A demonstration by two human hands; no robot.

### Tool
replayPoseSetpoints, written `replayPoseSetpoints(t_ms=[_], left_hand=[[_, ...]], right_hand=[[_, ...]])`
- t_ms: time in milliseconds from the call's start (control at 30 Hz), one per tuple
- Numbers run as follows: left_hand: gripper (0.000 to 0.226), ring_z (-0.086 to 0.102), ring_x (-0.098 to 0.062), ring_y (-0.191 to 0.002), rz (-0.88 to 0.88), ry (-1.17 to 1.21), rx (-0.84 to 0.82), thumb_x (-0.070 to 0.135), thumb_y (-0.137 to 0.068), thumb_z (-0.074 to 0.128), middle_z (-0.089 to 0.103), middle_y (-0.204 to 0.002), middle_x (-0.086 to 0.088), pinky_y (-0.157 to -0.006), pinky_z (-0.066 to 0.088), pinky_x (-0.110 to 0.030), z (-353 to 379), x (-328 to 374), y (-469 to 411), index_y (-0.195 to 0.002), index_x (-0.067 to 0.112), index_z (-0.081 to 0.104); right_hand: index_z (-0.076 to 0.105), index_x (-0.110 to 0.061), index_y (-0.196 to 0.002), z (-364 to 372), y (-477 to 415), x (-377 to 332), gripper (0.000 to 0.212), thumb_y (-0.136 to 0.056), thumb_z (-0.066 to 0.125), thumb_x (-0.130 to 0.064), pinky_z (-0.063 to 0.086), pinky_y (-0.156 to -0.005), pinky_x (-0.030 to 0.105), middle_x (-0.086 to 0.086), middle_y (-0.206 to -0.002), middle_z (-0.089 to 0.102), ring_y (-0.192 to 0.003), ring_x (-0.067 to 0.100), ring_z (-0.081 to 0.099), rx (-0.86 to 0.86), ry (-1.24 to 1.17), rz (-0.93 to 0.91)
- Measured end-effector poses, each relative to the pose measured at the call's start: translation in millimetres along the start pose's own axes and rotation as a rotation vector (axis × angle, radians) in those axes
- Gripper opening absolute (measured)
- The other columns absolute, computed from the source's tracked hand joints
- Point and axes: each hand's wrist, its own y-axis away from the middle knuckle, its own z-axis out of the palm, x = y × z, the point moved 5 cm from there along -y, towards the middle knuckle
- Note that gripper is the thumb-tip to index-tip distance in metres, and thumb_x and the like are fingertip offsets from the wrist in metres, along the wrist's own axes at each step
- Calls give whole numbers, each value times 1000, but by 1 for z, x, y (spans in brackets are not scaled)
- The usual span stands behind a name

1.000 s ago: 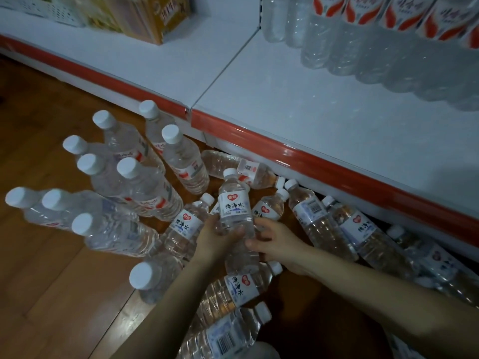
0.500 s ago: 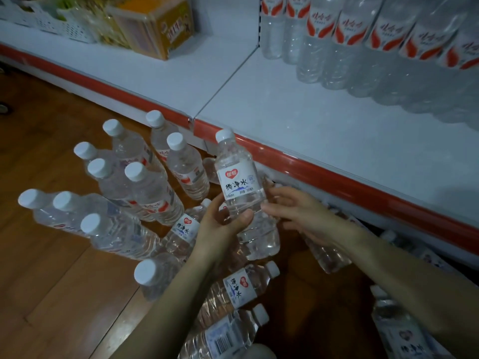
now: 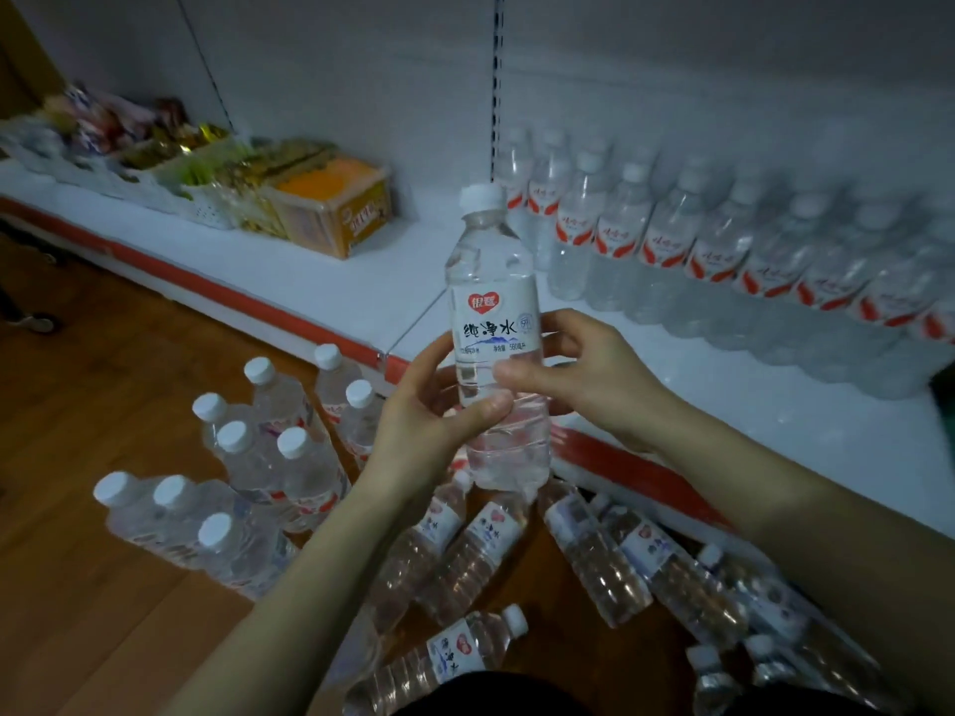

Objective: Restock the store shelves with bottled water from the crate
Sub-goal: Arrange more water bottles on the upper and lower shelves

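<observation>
1. A brown wood-plank floor (image 3: 93, 431) is stretching across the left side.
2. A white back panel (image 3: 336, 69) is rising behind the low white shelf (image 3: 393, 286) — a slotted metal upright (image 3: 496, 59) is running down it.
3. A red edge strip (image 3: 217, 289) is lining the shelf's front.
4. Dim, bluish light is leaving the place shadowy — the panel is looking grey.

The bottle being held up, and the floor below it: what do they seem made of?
The bottle looks like thin clear plastic, glossy, ribbed low down; its cap looks like white matte plastic. The floor looks like wood or wood-look laminate: brown planks with seams and a soft sheen.
</observation>
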Motion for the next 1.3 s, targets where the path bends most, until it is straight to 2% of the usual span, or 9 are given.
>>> replayPoseSetpoints(t_ms=[100,267,400,567,767,833,900,1067,1300], left_hand=[[57,67,-3,-94,106,-29,-8,22,-63,73,68,-101,12,-68,55,-19,8,44,-4,-109,47,50],[66,66,-6,-99,262,-26,-26,25,-59,75,70,-106,10,-79,54,-23,24,114,-12,-119,40,52],[65,66,-7,-100,376,-20,-74,25,-57,75,71,-103,11,-81,55,-25,38,167,-20,-116,41,52],[63,67,-10,-99,508,19,-151,22,-54,83,72,-102,6,-78,57,-24,65,232,-33,-109,42,56],[63,71,-15,-86,610,118,-261,18,-51,75,74,-92,-5,-68,56,-21,115,300,-51,-111,28,59],[62,71,-15,-81,614,127,-273,21,-50,75,74,-88,-5,-66,56,-21,135,318,-60,-110,27,59],[66,72,-13,-79,616,121,-287,22,-51,82,72,-92,-7,-69,57,-26,156,335,-72,-113,25,60],[58,70,-25,-91,626,113,-352,24,-59,77,72,-99,-10,-87,53,-46,213,375,-105,-115,15,64],[57,68,-23,-94,607,28,-437,22,-64,77,70,-103,-10,-83,53,-37,299,408,-154,-117,10,62]], right_hand=[[55,-24,-109,-19,2,-43,41,-73,75,-29,50,-59,20,-4,-105,66,-90,9,66,27,0,-65],[56,-33,-97,-49,11,-116,34,-69,76,-28,52,-61,20,-9,-98,68,-84,6,68,118,4,-197],[57,-25,-107,-74,21,-169,43,-69,75,-24,49,-54,12,-9,-98,68,-77,2,68,214,4,-297],[59,-24,-109,-111,30,-230,62,-51,70,-42,46,-50,11,-6,-95,71,-74,2,70,289,22,-398],[65,-18,-95,-165,35,-278,38,-61,71,-34,45,-44,17,-5,-72,73,-57,5,67,380,-18,-449],[67,-14,-94,-185,33,-288,32,-66,71,-29,51,-46,23,-1,-69,72,-57,12,68,386,-65,-451],[68,-12,-96,-209,31,-297,46,-57,72,-38,58,-57,37,8,-81,73,-68,24,70,410,-82,-444],[65,-12,-103,-276,26,-326,60,-53,68,-46,58,-59,34,7,-91,72,-72,21,70,484,30,-475],[63,-13,-101,-370,14,-341,52,-58,69,-41,60,-67,33,9,-93,73,-79,24,71,500,81,-315]])
